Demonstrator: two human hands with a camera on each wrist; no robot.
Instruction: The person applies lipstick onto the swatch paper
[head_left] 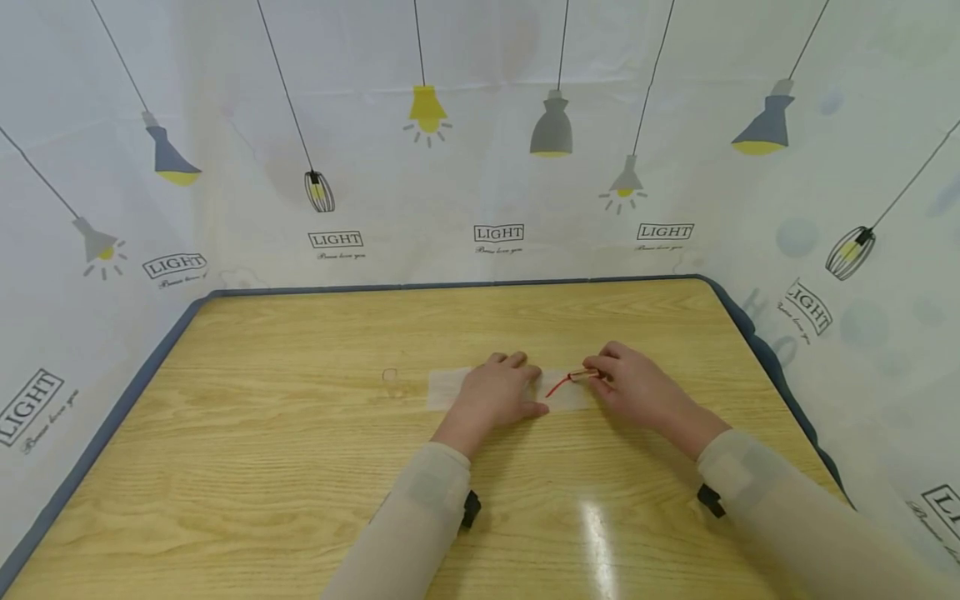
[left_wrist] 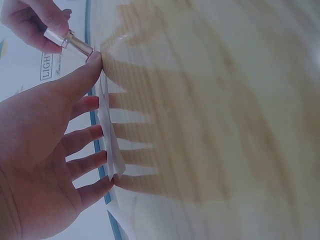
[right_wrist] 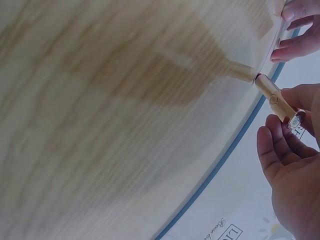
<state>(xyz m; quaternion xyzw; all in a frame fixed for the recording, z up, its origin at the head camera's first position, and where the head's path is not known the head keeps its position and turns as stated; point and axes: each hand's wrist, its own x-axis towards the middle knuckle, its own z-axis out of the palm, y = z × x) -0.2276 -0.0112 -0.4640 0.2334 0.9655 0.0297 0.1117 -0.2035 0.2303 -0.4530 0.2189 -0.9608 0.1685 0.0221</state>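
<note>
A thin whitish sheet (head_left: 447, 389), like tissue or paper, lies flat on the wooden table. My left hand (head_left: 495, 392) rests on it with fingers spread; in the left wrist view the fingertips press along the sheet (left_wrist: 111, 145). Just to its right, my right hand (head_left: 645, 387) pinches a gold lipstick (head_left: 581, 375) between thumb and fingers. Held at a slant, the lipstick (right_wrist: 274, 97) has its dark red tip down at the sheet. From that tip a short red streak (head_left: 557, 387) runs down and left toward the left thumb.
A small, faint ring-shaped outline (head_left: 390, 375) shows on the wooden table (head_left: 262, 467), left of the sheet. Dark blue edging (head_left: 450, 287) borders the tabletop. White sheeting (head_left: 495, 183) printed with lamps stands behind it and on both sides.
</note>
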